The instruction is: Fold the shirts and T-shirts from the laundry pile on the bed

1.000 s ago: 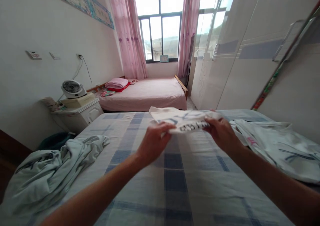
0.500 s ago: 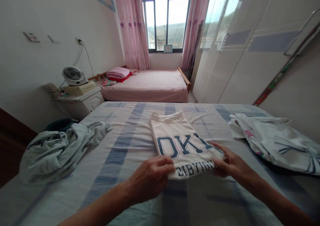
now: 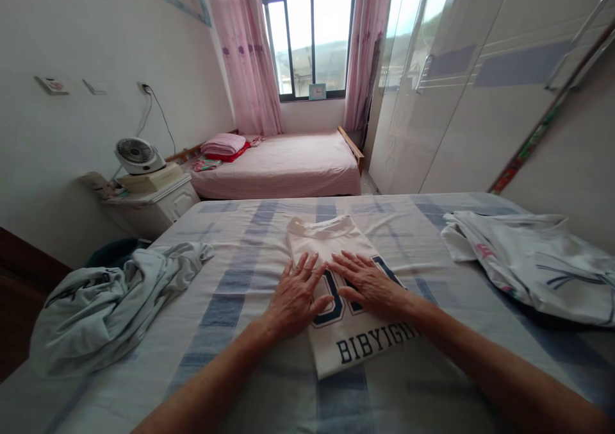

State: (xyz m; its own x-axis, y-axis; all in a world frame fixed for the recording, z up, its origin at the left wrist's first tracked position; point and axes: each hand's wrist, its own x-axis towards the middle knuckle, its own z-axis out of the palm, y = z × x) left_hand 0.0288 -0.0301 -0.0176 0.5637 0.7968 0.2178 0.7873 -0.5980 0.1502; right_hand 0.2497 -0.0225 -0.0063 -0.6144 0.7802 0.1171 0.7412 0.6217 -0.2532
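A folded cream T-shirt [image 3: 336, 242] with dark blue lettering lies in the middle of the blue-checked bed [image 3: 240, 280]. My left hand [image 3: 298, 293] rests flat on its left half, fingers spread. My right hand [image 3: 368, 283] lies flat beside it on the shirt's middle, fingers stretched toward the collar. Both hands press on the cloth and hold nothing.
A crumpled pale green garment [image 3: 110, 299] lies at the bed's left edge. A white printed garment [image 3: 528, 261] is spread at the right. Beyond stand a nightstand with a small fan [image 3: 137, 155], a pink bed [image 3: 283, 165] and a wardrobe [image 3: 456, 81].
One second ago both hands held the shirt up by its lower edge. They laid it flat on the bed, then moved up onto its middle with fingers spread.
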